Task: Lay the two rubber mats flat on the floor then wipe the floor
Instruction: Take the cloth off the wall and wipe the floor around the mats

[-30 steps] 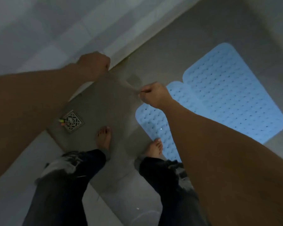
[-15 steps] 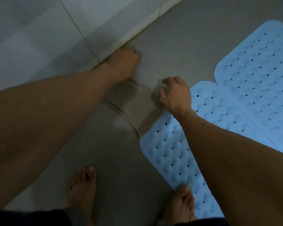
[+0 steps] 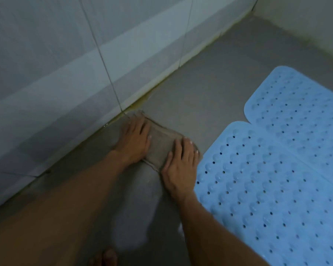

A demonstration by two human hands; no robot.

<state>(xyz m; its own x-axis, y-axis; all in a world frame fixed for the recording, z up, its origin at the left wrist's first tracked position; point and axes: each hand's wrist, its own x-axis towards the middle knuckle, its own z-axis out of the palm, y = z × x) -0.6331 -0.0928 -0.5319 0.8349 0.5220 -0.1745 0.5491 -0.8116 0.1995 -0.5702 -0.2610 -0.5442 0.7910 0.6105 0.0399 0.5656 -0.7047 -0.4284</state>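
Two light-blue rubber mats with holes lie flat side by side on the grey floor [image 3: 210,87]: the near mat [image 3: 261,189] at right and the far mat [image 3: 304,120] behind it. A grey-brown cloth [image 3: 161,144] lies spread on the floor near the wall. My left hand [image 3: 135,140] presses flat on its left part with fingers straight. My right hand [image 3: 179,164] presses flat on its right part, close to the near mat's edge.
A white tiled wall [image 3: 65,64] runs along the left, meeting the floor at a yellowish seam. Another wall stands at the far right corner. A bare foot [image 3: 104,256] shows at the bottom edge.
Both hands lowered the cloth from the air onto the floor by the wall, then opened from gripping it to pressing flat on it. The view has dipped closer to the floor.
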